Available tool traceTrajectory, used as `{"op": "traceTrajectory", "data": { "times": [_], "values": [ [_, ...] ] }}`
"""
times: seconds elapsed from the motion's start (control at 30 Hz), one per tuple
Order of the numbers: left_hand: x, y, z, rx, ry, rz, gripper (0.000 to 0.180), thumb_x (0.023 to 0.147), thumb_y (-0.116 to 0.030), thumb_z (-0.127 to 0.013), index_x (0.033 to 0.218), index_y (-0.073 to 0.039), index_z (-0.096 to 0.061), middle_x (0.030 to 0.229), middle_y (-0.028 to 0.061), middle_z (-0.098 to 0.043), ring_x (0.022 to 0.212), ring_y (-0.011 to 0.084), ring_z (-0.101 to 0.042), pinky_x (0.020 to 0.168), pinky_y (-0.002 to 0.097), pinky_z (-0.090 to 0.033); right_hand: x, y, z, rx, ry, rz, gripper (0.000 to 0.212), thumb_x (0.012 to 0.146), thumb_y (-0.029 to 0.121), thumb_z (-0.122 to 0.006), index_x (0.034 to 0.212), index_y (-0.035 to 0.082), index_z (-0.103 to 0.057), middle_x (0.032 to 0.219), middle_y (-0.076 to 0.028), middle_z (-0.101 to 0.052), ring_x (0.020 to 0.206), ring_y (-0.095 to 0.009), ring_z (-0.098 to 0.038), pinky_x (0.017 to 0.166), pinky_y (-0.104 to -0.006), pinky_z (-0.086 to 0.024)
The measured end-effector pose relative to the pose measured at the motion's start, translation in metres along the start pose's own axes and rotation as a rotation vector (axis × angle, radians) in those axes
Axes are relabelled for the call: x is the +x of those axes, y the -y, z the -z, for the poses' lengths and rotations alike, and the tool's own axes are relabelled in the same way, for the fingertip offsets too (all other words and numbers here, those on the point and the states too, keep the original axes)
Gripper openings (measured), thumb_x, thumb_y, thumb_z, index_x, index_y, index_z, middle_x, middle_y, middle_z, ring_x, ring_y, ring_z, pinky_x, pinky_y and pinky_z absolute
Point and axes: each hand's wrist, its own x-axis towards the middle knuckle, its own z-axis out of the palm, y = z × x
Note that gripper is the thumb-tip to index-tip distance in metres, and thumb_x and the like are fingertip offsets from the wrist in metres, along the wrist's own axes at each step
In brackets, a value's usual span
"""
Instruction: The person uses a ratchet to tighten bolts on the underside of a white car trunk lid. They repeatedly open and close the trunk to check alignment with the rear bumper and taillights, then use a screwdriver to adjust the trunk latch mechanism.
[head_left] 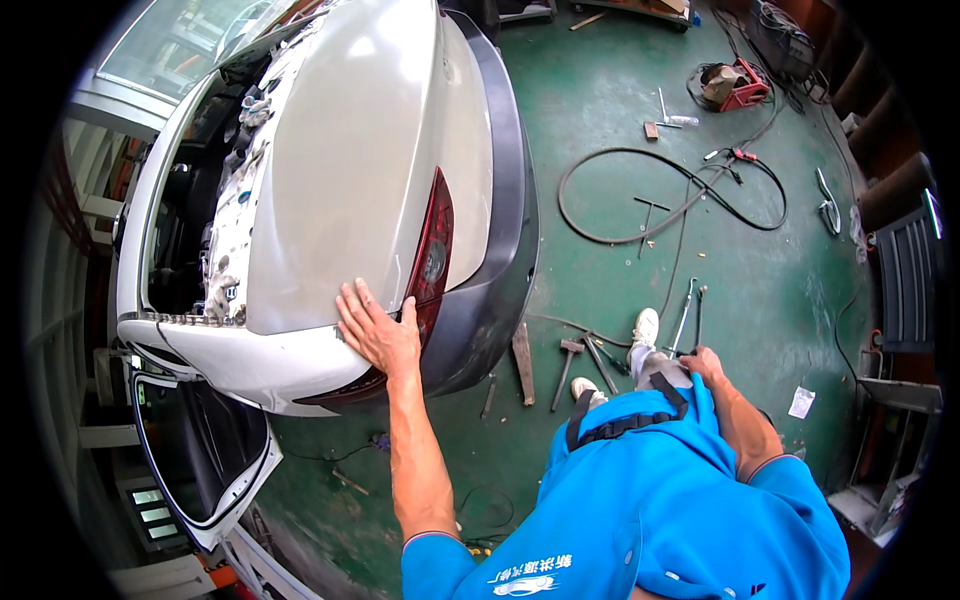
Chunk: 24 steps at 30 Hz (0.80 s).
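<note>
My left hand (381, 332) lies flat with its fingers spread on the corner of a car's pale trunk lid (350, 180), its thumb beside the red taillight (432, 240). Below that sits the dark grey rear bumper (490, 325). My right hand (704, 366) is down by my knee, its fingers curled closed. A small dark piece sticks out beside its fingers; what the hand holds is mostly hidden. Just beyond it are two long metal rods (685, 312), and I cannot tell whether either reaches into the hand.
A hammer (565, 372) and a wooden piece (523, 365) lie on the green floor near my feet. Farther off are a looped black cable (600, 238), a T-handle tool (651, 212) and a red-framed machine (745, 90). A removed car door (200, 450) stands at left.
</note>
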Motion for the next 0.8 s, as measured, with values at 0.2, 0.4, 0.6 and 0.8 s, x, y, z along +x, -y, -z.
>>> {"op": "traceTrajectory", "data": {
  "times": [0.2, 0.4, 0.6, 0.8],
  "values": [
    [0.0, 0.001, -0.001, 0.008, 0.004, 0.001, 0.095, 0.077, -0.044, -0.082, 0.153, -0.009, -0.039, 0.16, 0.0137, -0.037, 0.149, 0.0349, -0.033, 0.118, 0.0553, -0.027, -0.002, 0.005, 0.003, -0.05, 0.028, 0.034, 0.046, 0.084, 0.038, -0.063, 0.101, -0.004, -0.071, 0.112, -0.029, -0.067, 0.11, -0.041, -0.064, 0.095, -0.0449, -0.052],
    [0.0, -0.002, 0.0, 0.009, -0.001, 0.0, 0.094, 0.077, -0.044, -0.082, 0.153, -0.009, -0.039, 0.16, 0.0135, -0.037, 0.148, 0.0345, -0.033, 0.118, 0.0553, -0.028, 0.002, -0.001, -0.002, -0.027, 0.003, 0.014, 0.049, 0.08, 0.038, -0.067, 0.102, -0.006, -0.07, 0.109, -0.03, -0.068, 0.107, -0.041, -0.066, 0.092, -0.0448, -0.052],
    [-0.001, -0.003, 0.002, 0.022, 0.012, 0.009, 0.095, 0.078, -0.044, -0.082, 0.154, -0.01, -0.038, 0.16, 0.0134, -0.037, 0.148, 0.0354, -0.033, 0.118, 0.0565, -0.027, 0.005, -0.008, -0.007, -0.027, 0.007, 0.0, 0.053, 0.079, 0.04, -0.068, 0.105, -0.006, -0.069, 0.112, -0.03, -0.069, 0.11, -0.042, -0.065, 0.095, -0.0464, -0.052],
    [0.0, -0.005, 0.002, 0.017, 0.007, 0.0, 0.093, 0.078, -0.043, -0.082, 0.154, -0.01, -0.038, 0.16, 0.0138, -0.037, 0.148, 0.0355, -0.033, 0.118, 0.0573, -0.027, 0.01, -0.014, -0.009, 0.013, 0.008, -0.034, 0.055, 0.08, 0.042, -0.068, 0.107, -0.005, -0.069, 0.114, -0.03, -0.068, 0.112, -0.042, -0.065, 0.097, -0.0468, -0.052]
  ]
}}
